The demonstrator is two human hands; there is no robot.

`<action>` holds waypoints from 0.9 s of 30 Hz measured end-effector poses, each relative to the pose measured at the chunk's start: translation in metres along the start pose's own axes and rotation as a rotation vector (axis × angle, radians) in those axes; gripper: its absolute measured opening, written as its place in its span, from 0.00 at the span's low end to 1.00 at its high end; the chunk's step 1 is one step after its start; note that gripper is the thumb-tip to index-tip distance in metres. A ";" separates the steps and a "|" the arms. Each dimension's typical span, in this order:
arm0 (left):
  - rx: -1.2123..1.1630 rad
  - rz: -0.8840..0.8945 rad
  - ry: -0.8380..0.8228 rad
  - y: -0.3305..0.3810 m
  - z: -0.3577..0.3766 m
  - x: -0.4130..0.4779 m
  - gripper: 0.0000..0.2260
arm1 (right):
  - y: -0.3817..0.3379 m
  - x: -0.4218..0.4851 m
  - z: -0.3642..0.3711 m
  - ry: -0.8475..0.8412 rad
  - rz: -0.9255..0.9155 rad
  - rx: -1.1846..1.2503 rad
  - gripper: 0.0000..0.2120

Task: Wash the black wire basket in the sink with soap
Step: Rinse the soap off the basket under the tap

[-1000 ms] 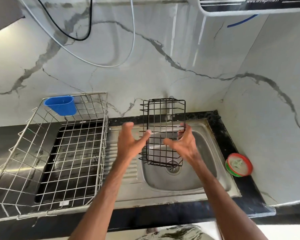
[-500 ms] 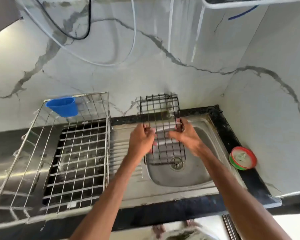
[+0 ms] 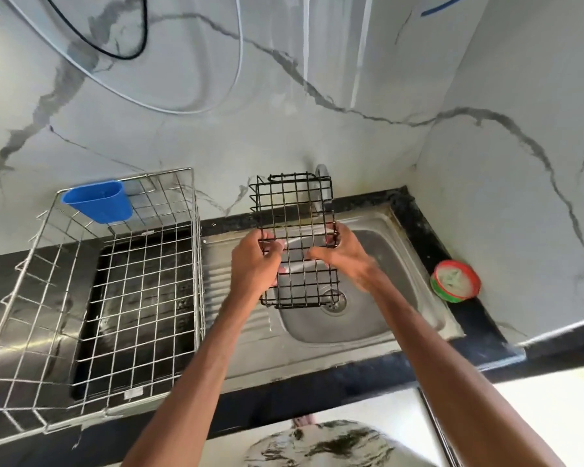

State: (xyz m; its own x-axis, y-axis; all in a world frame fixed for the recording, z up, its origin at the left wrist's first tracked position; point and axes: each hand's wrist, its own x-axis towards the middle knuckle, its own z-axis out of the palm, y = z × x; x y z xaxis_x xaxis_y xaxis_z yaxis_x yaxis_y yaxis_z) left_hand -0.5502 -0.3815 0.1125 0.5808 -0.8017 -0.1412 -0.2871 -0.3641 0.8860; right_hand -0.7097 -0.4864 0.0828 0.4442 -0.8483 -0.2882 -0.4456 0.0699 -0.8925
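The black wire basket (image 3: 295, 241) stands up over the sink (image 3: 324, 332). The left hand (image 3: 255, 261) was open before; now it grips one side, and the right hand (image 3: 346, 256) grips the other. It looks ready for scrubbing

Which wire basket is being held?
The small black wire basket, gripped by the left hand and right hand over the sink; the large silver basket sits untouched.

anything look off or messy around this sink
Nothing spilled or broken. The sink has brownish grime along its back right rim, and loose cables droop across the wall. The black wire basket looks intact.
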 end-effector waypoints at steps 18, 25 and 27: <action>-0.146 -0.015 0.121 0.024 -0.219 -0.038 0.11 | -0.147 -0.040 0.128 -0.158 -0.188 0.041 0.63; -0.113 -0.107 0.165 -0.030 -0.291 -0.018 0.07 | -0.167 -0.019 0.220 -0.178 -0.097 -0.075 0.53; -0.098 -0.139 0.140 -0.059 -0.302 -0.005 0.07 | -0.156 -0.004 0.247 -0.217 -0.042 -0.117 0.43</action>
State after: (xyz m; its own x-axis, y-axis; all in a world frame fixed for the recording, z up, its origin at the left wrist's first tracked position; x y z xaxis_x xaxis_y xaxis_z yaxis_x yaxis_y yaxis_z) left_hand -0.3059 -0.2126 0.1940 0.7116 -0.6708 -0.2088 -0.1255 -0.4137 0.9017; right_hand -0.4498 -0.3646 0.1377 0.6150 -0.7159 -0.3305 -0.5046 -0.0353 -0.8627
